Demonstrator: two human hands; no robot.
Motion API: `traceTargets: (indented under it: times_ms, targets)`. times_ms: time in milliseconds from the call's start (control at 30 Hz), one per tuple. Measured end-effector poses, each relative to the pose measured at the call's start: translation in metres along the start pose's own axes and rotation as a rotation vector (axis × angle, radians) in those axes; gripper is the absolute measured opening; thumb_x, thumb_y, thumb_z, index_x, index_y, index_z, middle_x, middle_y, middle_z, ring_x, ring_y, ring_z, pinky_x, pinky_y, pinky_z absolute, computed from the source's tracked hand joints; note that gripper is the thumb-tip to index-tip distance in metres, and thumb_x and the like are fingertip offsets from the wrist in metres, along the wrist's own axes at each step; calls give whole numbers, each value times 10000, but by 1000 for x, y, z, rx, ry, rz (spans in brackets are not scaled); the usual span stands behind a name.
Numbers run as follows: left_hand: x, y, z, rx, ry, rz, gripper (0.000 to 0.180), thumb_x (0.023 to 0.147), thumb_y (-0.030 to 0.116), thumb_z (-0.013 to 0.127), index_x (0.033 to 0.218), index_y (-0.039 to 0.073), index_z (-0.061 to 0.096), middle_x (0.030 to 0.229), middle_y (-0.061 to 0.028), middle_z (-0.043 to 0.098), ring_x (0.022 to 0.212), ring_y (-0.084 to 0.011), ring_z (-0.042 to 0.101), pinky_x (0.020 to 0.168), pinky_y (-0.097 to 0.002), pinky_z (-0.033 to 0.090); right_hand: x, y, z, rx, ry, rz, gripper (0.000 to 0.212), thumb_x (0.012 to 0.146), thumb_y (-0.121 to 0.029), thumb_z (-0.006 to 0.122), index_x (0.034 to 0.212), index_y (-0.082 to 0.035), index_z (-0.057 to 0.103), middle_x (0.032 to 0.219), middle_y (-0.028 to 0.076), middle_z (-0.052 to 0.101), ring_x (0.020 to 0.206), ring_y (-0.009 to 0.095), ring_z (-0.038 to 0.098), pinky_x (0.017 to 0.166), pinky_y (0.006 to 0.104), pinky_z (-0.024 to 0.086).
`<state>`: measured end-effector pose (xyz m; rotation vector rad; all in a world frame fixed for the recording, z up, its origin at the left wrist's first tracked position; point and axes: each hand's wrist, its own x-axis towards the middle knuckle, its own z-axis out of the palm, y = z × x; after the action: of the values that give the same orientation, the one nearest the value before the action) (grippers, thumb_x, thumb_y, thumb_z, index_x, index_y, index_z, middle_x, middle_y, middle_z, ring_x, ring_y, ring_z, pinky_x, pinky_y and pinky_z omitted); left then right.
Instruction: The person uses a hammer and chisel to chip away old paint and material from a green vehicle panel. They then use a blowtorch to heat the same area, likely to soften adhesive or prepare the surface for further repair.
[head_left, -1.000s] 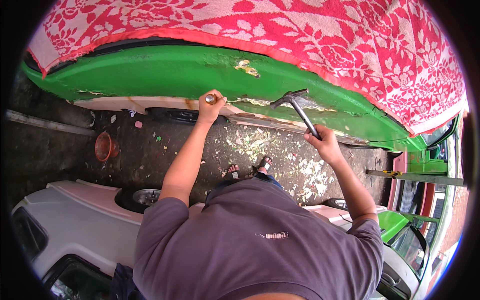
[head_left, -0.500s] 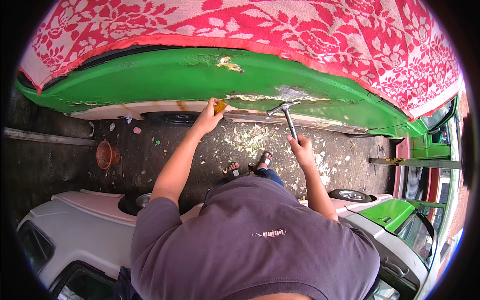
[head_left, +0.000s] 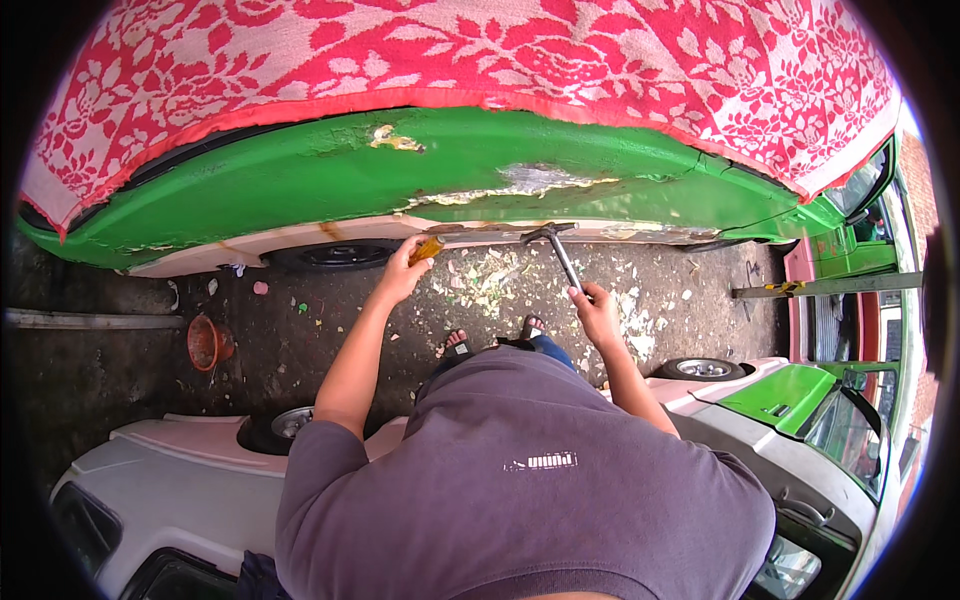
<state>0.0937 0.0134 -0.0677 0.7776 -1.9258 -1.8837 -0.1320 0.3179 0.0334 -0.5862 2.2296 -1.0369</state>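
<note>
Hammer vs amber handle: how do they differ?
Colour: the hammer is grey, the amber handle yellow-brown.
Shape: the hammer is long and T-shaped; the amber handle shows only as a short stub.
Hold: the hammer is in the right hand, the amber handle in the left hand.
Shared: each is gripped one-handed.

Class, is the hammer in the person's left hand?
No, the right hand holds the hammer, while the left hand grips an amber handle.

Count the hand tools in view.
2: a hammer in the right hand and an amber-handled tool in the left hand. Others may be hidden.
</note>
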Motion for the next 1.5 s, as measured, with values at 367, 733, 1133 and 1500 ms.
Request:
traceTargets:
  times_ms: [367, 733, 1133, 1500]
  targets:
    - [29, 65, 64, -402, 268, 318, 119, 789, 4, 626, 864, 55, 548, 851, -11, 544, 750, -99, 498, 712, -254, 418, 47, 44, -77, 112, -127, -127, 278, 900, -198, 654, 1077, 17, 653, 743, 71, 656, 671, 125, 581, 632, 291, 473]
    - [81, 139, 155, -443, 339, 454, 219, 791, -23, 618, 787, 93, 432, 716, -32, 465, 677, -134, 457, 739, -322, 442, 78, 55, -149, 190, -171, -145, 310, 905, -207, 650, 1118, 18, 643, 749, 47, 651, 682, 112, 591, 647, 279, 481]
    - [125, 181, 227, -399, 166, 550, 177, 796, 68, 631, 713, 67, 474, 667, -51, 482, 666, -154, 468, 703, -336, 427, 81, 76, -205, 433, -118, -115, 321, 905, -171, 645, 1165, 14, 613, 734, -4, 604, 593, 41, 492, 524, 211, 377]
    - [130, 182, 237, -100, 30, 542, 233, 802, 22, 646, 661, 56, 464, 644, -14, 500, 603, -90, 439, 571, -263, 355, 72, 82, -210, 481, -121, -126, 285, 921, -154, 623, 1156, 6, 596, 747, -20, 578, 592, 35, 453, 522, 202, 358]
